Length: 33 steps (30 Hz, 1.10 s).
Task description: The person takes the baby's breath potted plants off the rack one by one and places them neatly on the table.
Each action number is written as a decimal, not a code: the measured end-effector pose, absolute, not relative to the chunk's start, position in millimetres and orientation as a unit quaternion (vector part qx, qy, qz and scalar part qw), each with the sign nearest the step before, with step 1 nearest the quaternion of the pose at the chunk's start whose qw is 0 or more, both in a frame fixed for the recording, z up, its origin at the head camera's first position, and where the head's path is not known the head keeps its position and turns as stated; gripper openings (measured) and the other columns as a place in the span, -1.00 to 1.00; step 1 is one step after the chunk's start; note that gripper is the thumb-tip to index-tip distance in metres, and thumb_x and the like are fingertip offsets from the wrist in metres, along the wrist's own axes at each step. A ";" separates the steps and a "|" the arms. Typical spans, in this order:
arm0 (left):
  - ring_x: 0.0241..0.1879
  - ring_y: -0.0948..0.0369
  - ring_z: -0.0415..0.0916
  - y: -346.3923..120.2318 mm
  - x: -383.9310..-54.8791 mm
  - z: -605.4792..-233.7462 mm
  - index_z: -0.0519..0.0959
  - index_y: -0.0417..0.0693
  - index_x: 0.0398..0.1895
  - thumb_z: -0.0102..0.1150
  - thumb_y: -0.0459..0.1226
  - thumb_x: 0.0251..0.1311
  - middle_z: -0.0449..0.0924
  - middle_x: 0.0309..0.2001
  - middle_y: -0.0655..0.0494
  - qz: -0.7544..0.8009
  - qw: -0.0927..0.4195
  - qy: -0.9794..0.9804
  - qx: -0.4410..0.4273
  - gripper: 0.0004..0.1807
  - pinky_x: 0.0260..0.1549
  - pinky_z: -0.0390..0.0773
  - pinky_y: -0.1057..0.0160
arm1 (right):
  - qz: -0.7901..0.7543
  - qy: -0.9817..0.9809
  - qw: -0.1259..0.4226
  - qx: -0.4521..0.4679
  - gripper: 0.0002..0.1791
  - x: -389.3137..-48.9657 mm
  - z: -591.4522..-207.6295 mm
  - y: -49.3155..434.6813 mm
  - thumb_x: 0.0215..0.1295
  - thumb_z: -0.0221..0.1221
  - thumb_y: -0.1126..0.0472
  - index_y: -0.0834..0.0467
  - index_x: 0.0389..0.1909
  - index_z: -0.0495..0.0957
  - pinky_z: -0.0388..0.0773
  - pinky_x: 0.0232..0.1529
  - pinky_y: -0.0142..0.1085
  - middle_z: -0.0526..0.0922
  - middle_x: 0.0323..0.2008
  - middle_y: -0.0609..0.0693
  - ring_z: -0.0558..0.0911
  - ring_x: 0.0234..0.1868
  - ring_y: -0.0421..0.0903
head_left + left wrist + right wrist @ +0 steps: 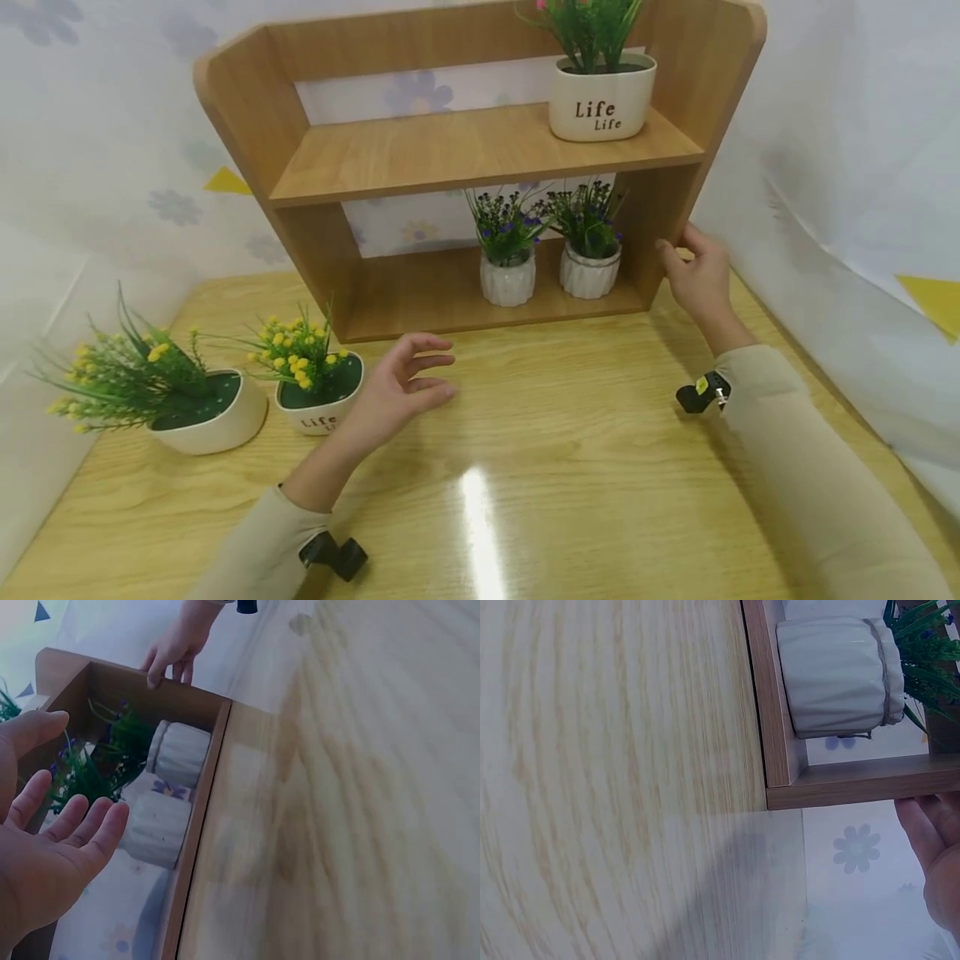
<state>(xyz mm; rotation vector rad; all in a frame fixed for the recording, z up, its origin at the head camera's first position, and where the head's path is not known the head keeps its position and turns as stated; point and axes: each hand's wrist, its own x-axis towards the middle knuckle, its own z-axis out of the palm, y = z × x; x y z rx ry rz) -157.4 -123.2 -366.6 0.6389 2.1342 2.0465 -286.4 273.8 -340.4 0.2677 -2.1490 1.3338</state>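
Note:
A wooden two-tier shelf [420, 158] stands at the back of the table. My right hand [701, 279] is at its right side panel [862, 784], the thumb at the panel's front edge and the fingers against the outer side. In front of the shelf's lower left, my left hand [397, 387] hovers with loosely bent fingers [105, 832] and nothing in them. On the lower tier sit two small plants with purple flowers in white ribbed pots, a left pot [508, 279] and a right pot [590, 271]. A cream oval pot [602, 100] marked "Life" stands on the upper tier's right.
Left of the shelf, two cream pots with yellow flowers stand on the table [555, 433]: an outer pot [217, 421] and an inner pot [318, 412] close by my left forearm. Pale flower-patterned sheeting [112, 150] closes off the back and sides.

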 end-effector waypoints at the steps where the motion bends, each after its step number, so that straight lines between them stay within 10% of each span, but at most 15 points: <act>1: 0.18 -0.06 0.29 -119.5 -160.6 -365.3 0.32 -0.21 0.11 0.29 -0.44 0.06 0.33 0.17 0.00 0.680 0.059 0.699 0.212 -0.46 0.03 0.45 0.07 | 0.503 -0.806 0.294 0.101 -0.75 -286.0 -341.2 273.9 0.24 0.10 0.35 0.35 -0.10 0.57 0.53 -0.46 -0.56 0.61 -0.32 0.14 0.56 -0.23 -0.19; 15: 0.11 0.03 0.39 -76.3 -203.5 -329.7 0.33 -0.21 0.17 0.27 -0.45 0.06 0.42 0.12 -0.03 0.701 0.027 0.669 0.245 -0.43 -0.06 0.52 0.09 | 0.472 -0.828 0.291 0.085 -0.70 -311.3 -357.5 285.8 0.30 0.11 0.15 0.03 0.03 0.58 0.51 -0.43 -0.59 0.60 -0.23 -0.03 0.53 -0.14 -0.24; 33: 0.07 0.04 0.42 -16.7 -236.0 -240.3 0.35 -0.14 0.14 0.22 -0.44 0.12 0.41 0.08 -0.03 0.710 0.028 0.646 0.280 -0.51 -0.07 0.52 0.15 | 0.462 -0.833 0.296 0.076 -0.71 -308.8 -362.7 291.7 0.30 0.11 0.16 0.11 0.00 0.58 0.49 -0.42 -0.61 0.61 -0.24 -0.02 0.53 -0.15 -0.26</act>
